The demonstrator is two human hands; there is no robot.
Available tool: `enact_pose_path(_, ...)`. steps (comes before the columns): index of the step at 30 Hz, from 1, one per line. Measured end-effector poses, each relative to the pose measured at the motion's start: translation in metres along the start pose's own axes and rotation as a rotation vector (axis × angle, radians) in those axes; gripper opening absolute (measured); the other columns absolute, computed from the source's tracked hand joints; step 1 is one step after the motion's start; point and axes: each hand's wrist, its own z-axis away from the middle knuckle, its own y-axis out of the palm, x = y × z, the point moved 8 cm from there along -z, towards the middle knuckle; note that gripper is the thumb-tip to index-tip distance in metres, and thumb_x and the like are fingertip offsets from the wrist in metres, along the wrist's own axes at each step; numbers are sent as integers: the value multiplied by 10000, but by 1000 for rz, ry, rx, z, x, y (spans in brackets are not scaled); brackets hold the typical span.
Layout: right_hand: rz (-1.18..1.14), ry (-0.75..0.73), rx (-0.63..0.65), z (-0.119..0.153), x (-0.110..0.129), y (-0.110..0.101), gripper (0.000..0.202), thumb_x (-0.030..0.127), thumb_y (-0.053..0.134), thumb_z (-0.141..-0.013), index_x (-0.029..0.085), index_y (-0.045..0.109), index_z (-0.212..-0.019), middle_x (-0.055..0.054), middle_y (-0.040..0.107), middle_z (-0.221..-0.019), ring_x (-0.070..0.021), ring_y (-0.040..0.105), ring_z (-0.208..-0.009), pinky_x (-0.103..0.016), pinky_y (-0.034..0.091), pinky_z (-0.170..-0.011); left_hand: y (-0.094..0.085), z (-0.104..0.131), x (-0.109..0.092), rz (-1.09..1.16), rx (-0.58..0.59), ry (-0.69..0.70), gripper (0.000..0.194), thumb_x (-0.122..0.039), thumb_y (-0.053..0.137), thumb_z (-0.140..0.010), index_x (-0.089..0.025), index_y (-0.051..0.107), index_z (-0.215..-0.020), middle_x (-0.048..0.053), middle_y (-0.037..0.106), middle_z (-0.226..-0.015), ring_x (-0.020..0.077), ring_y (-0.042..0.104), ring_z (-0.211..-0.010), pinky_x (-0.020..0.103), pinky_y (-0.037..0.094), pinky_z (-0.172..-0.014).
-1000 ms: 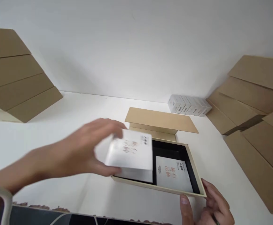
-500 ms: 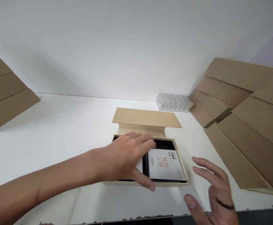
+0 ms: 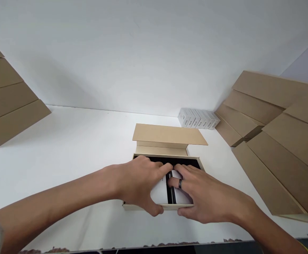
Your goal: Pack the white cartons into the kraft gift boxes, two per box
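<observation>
Head view: left hand (image 3: 140, 185) now lies flat, fingers spread, pressing on the left white packet (image 3: 159, 192), thumb hooked over the tan box (image 3: 154, 207) front rim. A second ago it was carrying that packet in; now the packet sits in the left black compartment. Right hand (image 3: 204, 195), off the box half a second ago, now presses flat on the right white packet (image 3: 182, 197), thumb at the rim. Both slots look filled. Box lid (image 3: 170, 134) stays open behind; small white boxes (image 3: 198, 119) sit far right, cardboard stacks (image 3: 276, 141) beyond.
</observation>
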Motion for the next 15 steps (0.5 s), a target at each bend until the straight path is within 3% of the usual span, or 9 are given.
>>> enact_pose_path(9,58,-25,36,-5,0,1,351,335,757,-765,243,679,-1095,-97,568,-1174,-323,556,-1174,-529,500,-1004,1,-3,-1,20,-9,21,571,-586,801,-654,-209,600,-1032,22,698,-882,217,631,-659,328,436,-574)
enact_pose_path(15,48,-30,12,-8,1,-1,373,352,748,-770,253,685,-1124,-88,560,-1147,-308,561,-1144,-520,513,-989,0,4,0,103,-63,28,560,-563,814,-687,-215,587,-1062,42,699,-974,223,644,-749,321,454,-637)
